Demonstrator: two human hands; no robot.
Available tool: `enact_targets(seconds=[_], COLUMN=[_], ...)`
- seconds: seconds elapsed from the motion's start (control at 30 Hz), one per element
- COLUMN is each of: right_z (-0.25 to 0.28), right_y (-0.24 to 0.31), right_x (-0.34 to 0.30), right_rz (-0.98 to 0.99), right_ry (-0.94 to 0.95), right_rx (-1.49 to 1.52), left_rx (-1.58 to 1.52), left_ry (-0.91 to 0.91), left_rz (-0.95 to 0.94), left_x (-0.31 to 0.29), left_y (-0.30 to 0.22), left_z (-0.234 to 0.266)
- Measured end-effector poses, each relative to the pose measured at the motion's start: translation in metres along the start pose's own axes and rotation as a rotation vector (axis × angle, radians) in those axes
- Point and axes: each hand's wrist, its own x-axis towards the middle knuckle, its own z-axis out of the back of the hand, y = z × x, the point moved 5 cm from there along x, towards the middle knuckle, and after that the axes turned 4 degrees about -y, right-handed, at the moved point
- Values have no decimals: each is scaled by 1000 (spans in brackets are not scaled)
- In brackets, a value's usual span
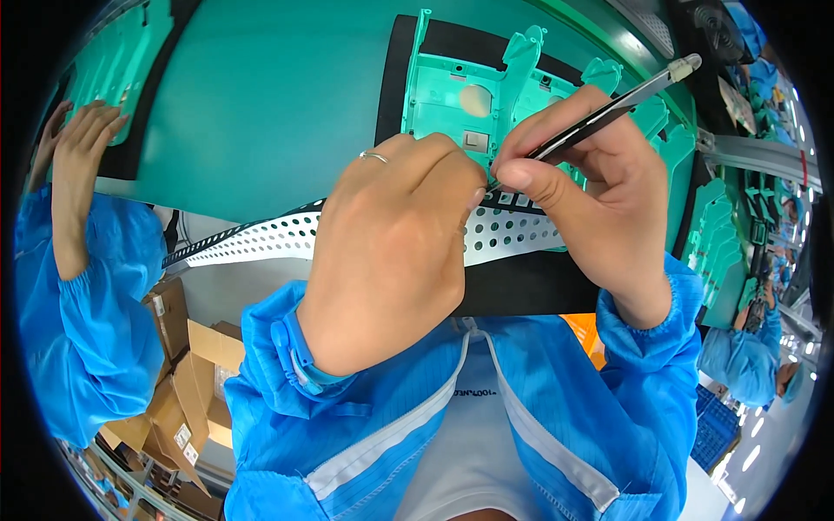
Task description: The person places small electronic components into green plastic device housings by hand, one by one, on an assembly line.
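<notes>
My left hand (391, 247), with a ring on one finger, is closed over a white strip (261, 241) punched with round holes and edged in black. Its fingertips are mostly hidden. From the right, my right hand (612, 195) pinches a slim black and silver pen-like tool (608, 113). The tool slants, its pale end up to the right and its low end at the strip beside my left fingertips. Just beyond both hands lie light green moulded plastic parts (434, 108), with round and square openings, on a black mat (391, 82).
A green work surface (252, 113) spreads to the left. At far left a co-worker's hand (82, 139) rests by more green parts (122, 65). Cardboard boxes (187, 399) stand below left. A metal rail (764, 165) and further green parts (717, 226) are at right.
</notes>
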Motion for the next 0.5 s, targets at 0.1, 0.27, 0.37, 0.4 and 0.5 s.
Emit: enact_targets(seconds=[0.1,0.27,0.37,0.4,0.5], right_z=[-1,-5,-13,-16,-19], right_y=[0,12,19,22,24], right_x=[1,-8,-25,-28,-27], right_rz=[12,437,911,1027,1137], right_ry=[37,16,35,-79,-207], right_rx=[-14,-191,-355,-395,-385], left_rx=[-3,-13,-45,-84,-94], left_ry=[8,2,51,89,60], left_rz=[-6,13,31,41,42], left_x=[0,0,2,2,1], left_y=[2,0,-4,-5,-5], left_z=[2,4,7,6,7])
